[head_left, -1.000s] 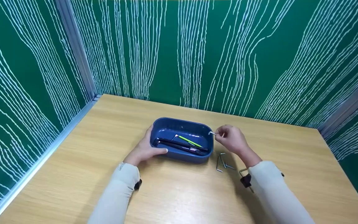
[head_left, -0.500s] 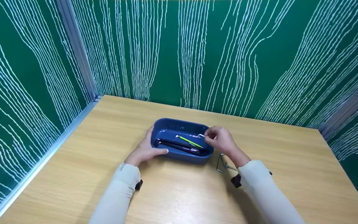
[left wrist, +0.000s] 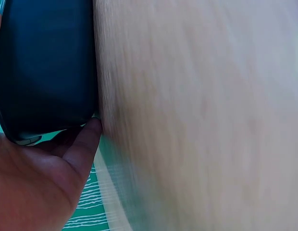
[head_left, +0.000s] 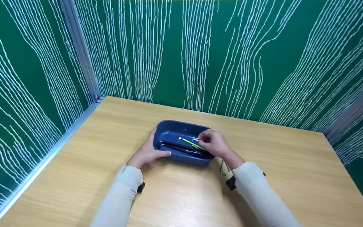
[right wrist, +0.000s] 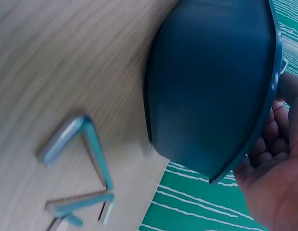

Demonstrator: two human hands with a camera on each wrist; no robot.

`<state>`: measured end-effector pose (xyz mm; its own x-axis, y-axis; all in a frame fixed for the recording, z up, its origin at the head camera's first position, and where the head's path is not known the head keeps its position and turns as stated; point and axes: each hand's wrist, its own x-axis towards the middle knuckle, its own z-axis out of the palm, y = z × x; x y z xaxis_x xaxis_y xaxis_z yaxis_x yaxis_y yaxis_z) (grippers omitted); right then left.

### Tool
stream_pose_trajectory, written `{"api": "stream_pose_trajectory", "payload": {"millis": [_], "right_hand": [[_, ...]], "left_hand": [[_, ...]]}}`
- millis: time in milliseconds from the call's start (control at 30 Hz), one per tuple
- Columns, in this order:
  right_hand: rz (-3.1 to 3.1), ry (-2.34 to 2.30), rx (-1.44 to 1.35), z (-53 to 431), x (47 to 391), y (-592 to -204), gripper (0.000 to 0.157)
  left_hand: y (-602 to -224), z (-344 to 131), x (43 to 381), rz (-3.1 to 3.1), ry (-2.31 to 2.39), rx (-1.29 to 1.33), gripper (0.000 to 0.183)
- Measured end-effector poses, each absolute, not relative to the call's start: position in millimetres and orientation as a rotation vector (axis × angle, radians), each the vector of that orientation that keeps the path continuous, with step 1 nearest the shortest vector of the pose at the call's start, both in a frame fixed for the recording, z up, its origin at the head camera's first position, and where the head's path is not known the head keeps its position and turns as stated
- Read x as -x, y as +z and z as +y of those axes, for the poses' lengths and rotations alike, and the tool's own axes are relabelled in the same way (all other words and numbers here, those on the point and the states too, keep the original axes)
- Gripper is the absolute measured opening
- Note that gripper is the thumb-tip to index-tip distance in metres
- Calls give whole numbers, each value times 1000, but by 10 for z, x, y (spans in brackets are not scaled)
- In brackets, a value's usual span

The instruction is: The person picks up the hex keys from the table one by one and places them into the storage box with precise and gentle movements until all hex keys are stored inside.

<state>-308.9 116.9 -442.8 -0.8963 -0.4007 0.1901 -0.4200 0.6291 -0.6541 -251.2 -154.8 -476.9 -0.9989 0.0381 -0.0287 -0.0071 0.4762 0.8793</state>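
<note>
My left hand (head_left: 146,153) grips the left end of a dark blue bin (head_left: 181,158), thumb along its front wall and fingers round the far side. My right hand (head_left: 216,144) is over the bin's right end, pinching a small silver hex key (head_left: 195,139), mostly hidden by the fingers. Inside the bin lie a bright green pen (head_left: 187,142) and dark pens (head_left: 181,148). A thin bent metal piece shows beside the green pen's tip. On the table to the right of the bin lie several loose hex keys (right wrist: 93,149), partly hidden by my right forearm in the head view.
The bin stands on a light wooden table (head_left: 106,142). Green panels (head_left: 197,63) with white wavy lines enclose the table's back and sides. A grey metal post (head_left: 79,47) rises at the back left corner.
My right hand has moved left, from beyond the bin's right rim to over its inside, carrying the hex key. My left hand and the bin have stayed in place.
</note>
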Motion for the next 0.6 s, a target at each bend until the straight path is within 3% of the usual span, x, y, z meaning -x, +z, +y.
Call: {"api": "stream_pose_trajectory", "payload": {"millis": [600], "right_hand": [[-2955,933,-708,972,3223,-4578,5]], "left_hand": [[-4762,-1540,2514,2659,1605,-17,111]]}}
